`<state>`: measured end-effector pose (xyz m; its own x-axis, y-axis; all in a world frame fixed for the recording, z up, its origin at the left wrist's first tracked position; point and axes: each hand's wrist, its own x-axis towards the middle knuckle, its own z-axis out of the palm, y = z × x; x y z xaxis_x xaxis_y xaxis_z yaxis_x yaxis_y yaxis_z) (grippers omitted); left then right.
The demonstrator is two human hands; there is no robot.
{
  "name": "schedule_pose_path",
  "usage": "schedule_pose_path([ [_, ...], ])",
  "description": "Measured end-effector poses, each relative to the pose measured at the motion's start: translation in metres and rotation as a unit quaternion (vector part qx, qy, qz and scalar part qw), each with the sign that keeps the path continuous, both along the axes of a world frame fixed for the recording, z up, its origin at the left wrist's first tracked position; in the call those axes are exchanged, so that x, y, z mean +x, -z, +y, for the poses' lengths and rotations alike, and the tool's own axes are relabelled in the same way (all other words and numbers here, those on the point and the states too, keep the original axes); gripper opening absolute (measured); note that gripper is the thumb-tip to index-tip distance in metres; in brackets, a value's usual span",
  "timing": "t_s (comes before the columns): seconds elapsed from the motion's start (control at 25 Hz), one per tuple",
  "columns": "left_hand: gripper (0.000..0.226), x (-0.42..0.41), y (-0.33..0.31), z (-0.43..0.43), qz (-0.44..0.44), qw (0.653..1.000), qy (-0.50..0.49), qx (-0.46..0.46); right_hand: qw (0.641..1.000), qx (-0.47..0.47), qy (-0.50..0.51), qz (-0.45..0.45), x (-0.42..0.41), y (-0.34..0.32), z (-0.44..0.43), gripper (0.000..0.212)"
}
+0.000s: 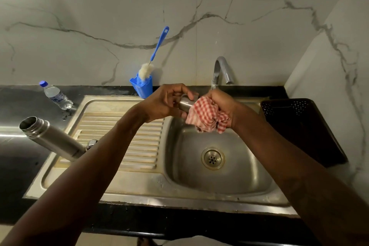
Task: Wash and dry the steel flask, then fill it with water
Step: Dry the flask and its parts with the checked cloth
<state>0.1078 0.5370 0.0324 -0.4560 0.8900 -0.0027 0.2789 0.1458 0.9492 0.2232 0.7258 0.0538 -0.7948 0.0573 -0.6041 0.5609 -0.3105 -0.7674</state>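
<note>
Sink [139, 191] set in black desk [16, 166]; drain [212, 158] in the basin on the right, ribbed drainboard on the left. Steel flask [52, 138]: uncapped, base at the sink's left rim, long axis running up-left in frame to the open mouth. Looks to be standing, but with the wide lens I can't tell upright from leaning. Small shiny piece [91, 143] just beside its base.

Both hands over the basin's far edge. Left hand [165, 104]: fingers and thumb curled round a small steel cup [185, 105], mostly hidden, so which way it opens is unclear. Right hand [223, 106]: fisted round a red-white checked cloth [205, 118], bunched against the cup's right side, loose end hanging over the basin.

Dark perforated tray [299, 126] on the desk right of the sink. Further back: plastic water bottle [57, 96] with blue cap at left, blue holder [142, 88] with bottle brush [158, 46] bristles down, tap [219, 72] behind the hands, marble wall [99, 6].
</note>
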Motion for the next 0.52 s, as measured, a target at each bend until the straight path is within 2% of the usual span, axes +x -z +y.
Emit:
schedule_pose_path([
  [0.08, 0.058, 0.003, -0.007, 0.009, 0.036, 0.999, 0.003, 0.013, 0.994, -0.093, 0.056, 0.01, 0.002, 0.004, 0.01, 0.021],
  [0.16, 0.069, 0.007, -0.009, 0.017, -0.003, 0.999, -0.032, 0.018, 0.995, -0.082, 0.024, 0.049, 0.001, 0.004, 0.008, 0.02],
  [0.2, 0.076, 0.008, -0.008, 0.021, -0.063, 0.996, -0.069, 0.014, 0.996, -0.032, -0.003, 0.081, -0.001, 0.004, 0.004, 0.021],
  [0.24, 0.079, 0.008, -0.006, 0.024, -0.11, 0.989, -0.098, -0.001, 0.991, 0.057, -0.031, 0.119, -0.003, 0.006, 0.002, 0.026],
  [0.28, 0.078, 0.007, -0.004, 0.025, -0.149, 0.983, -0.109, -0.013, 0.969, 0.178, -0.06, 0.158, -0.004, 0.01, 0.002, 0.031],
  [0.32, 0.073, 0.004, -0.004, 0.025, -0.18, 0.978, -0.102, -0.024, 0.933, 0.291, -0.088, 0.193, -0.004, 0.014, 0.003, 0.033],
  [0.36, 0.065, -0.001, -0.005, 0.022, -0.221, 0.972, -0.082, -0.017, 0.899, 0.364, -0.106, 0.219, -0.004, 0.019, 0.005, 0.033],
  [0.44, 0.053, -0.005, -0.01, 0.02, -0.288, 0.955, -0.074, -0.003, 0.867, 0.415, -0.123, 0.248, 0.001, 0.028, 0.012, 0.031],
  [0.52, 0.076, 0.0, -0.014, 0.026, -0.253, 0.956, -0.131, -0.075, 0.814, 0.485, -0.15, 0.282, 0.005, 0.037, 0.016, 0.033],
])
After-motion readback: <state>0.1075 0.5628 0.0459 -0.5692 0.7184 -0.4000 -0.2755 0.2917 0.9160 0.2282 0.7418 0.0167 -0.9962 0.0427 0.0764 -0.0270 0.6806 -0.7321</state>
